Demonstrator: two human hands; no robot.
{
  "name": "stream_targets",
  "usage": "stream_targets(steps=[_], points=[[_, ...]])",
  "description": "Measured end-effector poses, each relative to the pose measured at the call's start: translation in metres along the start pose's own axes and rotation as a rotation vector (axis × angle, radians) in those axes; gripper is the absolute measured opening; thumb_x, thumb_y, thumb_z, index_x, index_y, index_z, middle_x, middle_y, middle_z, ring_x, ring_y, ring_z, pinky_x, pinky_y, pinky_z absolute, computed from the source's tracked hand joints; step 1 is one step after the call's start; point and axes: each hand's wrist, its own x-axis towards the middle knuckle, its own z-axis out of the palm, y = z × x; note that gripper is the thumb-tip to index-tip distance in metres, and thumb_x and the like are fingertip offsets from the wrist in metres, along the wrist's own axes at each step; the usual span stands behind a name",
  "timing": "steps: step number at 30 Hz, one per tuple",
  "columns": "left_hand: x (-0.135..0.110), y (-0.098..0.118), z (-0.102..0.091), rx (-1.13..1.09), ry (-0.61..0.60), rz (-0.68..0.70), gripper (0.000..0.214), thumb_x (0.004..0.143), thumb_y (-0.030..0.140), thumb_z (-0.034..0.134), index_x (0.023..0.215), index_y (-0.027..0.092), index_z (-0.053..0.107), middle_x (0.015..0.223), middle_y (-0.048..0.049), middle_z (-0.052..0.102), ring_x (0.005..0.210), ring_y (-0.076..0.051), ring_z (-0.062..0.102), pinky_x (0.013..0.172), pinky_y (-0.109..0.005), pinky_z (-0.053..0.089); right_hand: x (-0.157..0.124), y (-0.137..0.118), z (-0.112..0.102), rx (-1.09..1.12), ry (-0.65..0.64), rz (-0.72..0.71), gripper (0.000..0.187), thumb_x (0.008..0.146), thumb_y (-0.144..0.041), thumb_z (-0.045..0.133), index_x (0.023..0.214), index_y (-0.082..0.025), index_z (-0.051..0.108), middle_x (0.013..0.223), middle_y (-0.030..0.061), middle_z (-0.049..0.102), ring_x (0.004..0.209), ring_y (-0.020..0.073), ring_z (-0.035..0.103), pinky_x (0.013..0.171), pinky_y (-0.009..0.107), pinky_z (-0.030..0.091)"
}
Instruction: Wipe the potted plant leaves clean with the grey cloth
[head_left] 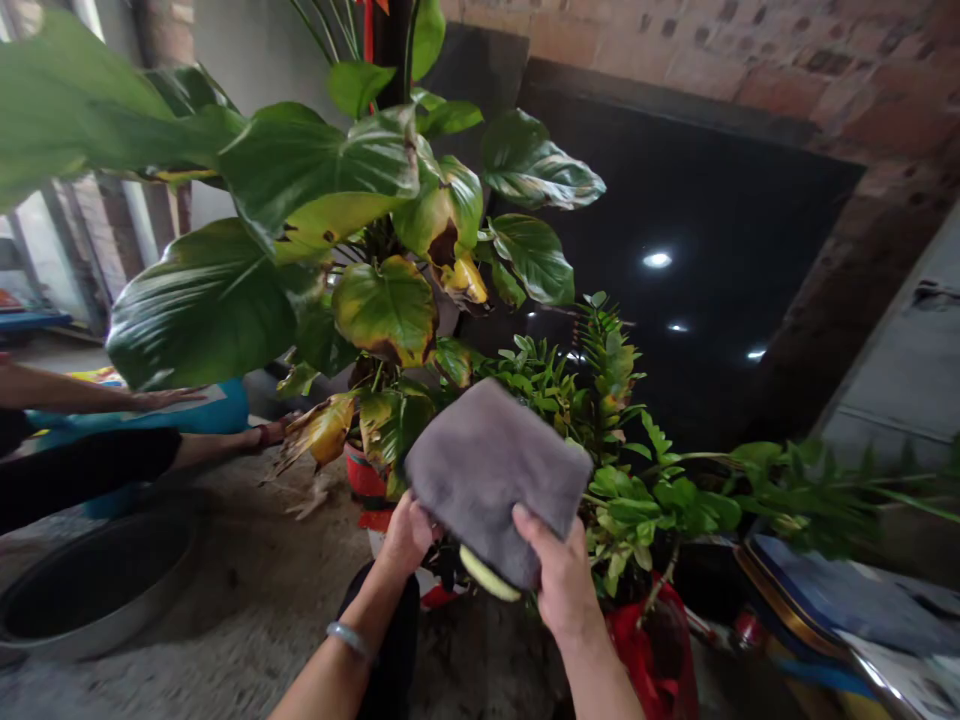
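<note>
A folded grey cloth (491, 465) with a yellow-green underside showing at its lower edge is held up in front of me. My right hand (559, 570) grips its lower right side, thumb on top and the other fingers hidden beneath. At the lower left corner, my left hand (409, 535) has its fingers curled on the cloth's edge, partly behind it. Just beyond the cloth stands a large potted plant with broad green leaves (202, 300), several of them yellowed and browned, such as one leaf (386, 310) near the middle.
Another person's arm (217, 448) reaches in from the left toward a withered yellow leaf (330, 430). A wide grey basin (105, 580) sits on the floor at left. Smaller green plants (607, 370) and a red bag (660, 650) are at right, before a dark glossy panel (712, 220).
</note>
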Motion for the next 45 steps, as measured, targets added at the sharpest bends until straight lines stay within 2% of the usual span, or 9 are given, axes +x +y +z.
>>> stream_targets(steps=[3,9,17,20,26,33,37,42,45], points=[[0.0,0.003,0.008,0.01,-0.035,-0.046,0.042,0.092,0.039,0.033,0.096,0.012,0.066,0.061,-0.0042,0.064,0.058,-0.017,0.062,0.054,-0.027,0.047,0.022,0.004,0.006,0.119,0.176,0.031,0.05,0.041,-0.038,0.079,0.085,-0.019,0.066,0.088,0.0021,0.073,0.092,0.025,0.064,0.08,0.034,0.049],[-0.006,0.008,0.011,-0.036,-0.084,-0.096,0.043,0.089,0.042,0.038,0.1,0.011,0.066,0.072,-0.0099,0.069,0.066,-0.022,0.064,0.067,-0.033,0.048,-0.021,0.051,-0.001,-0.002,0.025,0.249,0.046,0.045,-0.041,0.077,0.081,-0.014,0.068,0.082,0.0089,0.073,0.082,0.0288,0.066,0.077,0.039,0.05],[-0.005,0.009,0.011,-0.012,-0.032,-0.078,0.04,0.092,0.035,0.035,0.099,0.01,0.065,0.061,-0.0056,0.064,0.055,-0.017,0.061,0.052,-0.026,0.045,0.039,-0.01,-0.01,0.215,0.414,-0.076,0.063,0.052,-0.045,0.073,0.109,-0.02,0.06,0.11,0.0029,0.068,0.108,0.0208,0.058,0.089,0.031,0.047],[-0.004,0.009,0.01,0.002,-0.039,-0.08,0.039,0.091,0.036,0.038,0.103,0.011,0.065,0.062,-0.0059,0.065,0.056,-0.017,0.061,0.054,-0.027,0.047,0.045,0.004,0.001,0.249,0.331,0.079,0.046,0.053,-0.042,0.07,0.093,-0.02,0.065,0.092,0.006,0.073,0.099,0.0251,0.064,0.082,0.038,0.052],[-0.005,0.01,0.013,-0.038,0.021,-0.12,0.037,0.089,0.037,0.041,0.105,0.013,0.065,0.068,-0.0074,0.07,0.061,-0.021,0.065,0.062,-0.032,0.051,-0.034,0.06,0.014,0.244,0.037,0.438,0.042,0.048,-0.041,0.075,0.083,-0.019,0.068,0.082,0.0074,0.074,0.088,0.0292,0.068,0.079,0.042,0.054],[-0.003,0.01,0.011,-0.011,-0.038,-0.077,0.036,0.091,0.031,0.037,0.095,0.011,0.067,0.061,-0.0054,0.067,0.052,-0.016,0.062,0.049,-0.026,0.047,0.021,-0.001,0.004,0.21,0.374,-0.025,0.069,0.055,-0.047,0.07,0.117,-0.02,0.056,0.113,0.0043,0.067,0.109,0.0228,0.058,0.085,0.033,0.05],[-0.002,0.006,0.012,0.005,-0.038,-0.094,0.036,0.09,0.032,0.039,0.103,0.012,0.065,0.057,-0.0041,0.065,0.053,-0.018,0.062,0.05,-0.027,0.046,0.029,0.021,0.02,0.19,0.246,0.133,0.05,0.052,-0.042,0.07,0.094,-0.016,0.066,0.097,0.0086,0.072,0.097,0.0268,0.064,0.08,0.037,0.053],[-0.001,0.006,0.011,-0.011,0.066,-0.081,0.029,0.087,0.025,0.047,0.104,0.012,0.066,0.057,-0.001,0.068,0.053,-0.018,0.063,0.064,-0.029,0.048,-0.037,0.061,0.023,0.03,-0.038,0.343,0.038,0.044,-0.036,0.075,0.076,-0.017,0.067,0.079,0.0077,0.074,0.081,0.0292,0.067,0.076,0.04,0.052],[0.001,0.007,0.01,0.002,0.023,-0.103,0.029,0.088,0.028,0.046,0.101,0.012,0.065,0.053,-0.0003,0.065,0.05,-0.018,0.061,0.059,-0.029,0.047,-0.039,0.039,0.008,-0.004,0.095,0.196,0.053,0.044,-0.041,0.077,0.09,-0.015,0.066,0.087,0.0081,0.073,0.086,0.0285,0.066,0.078,0.038,0.051]])
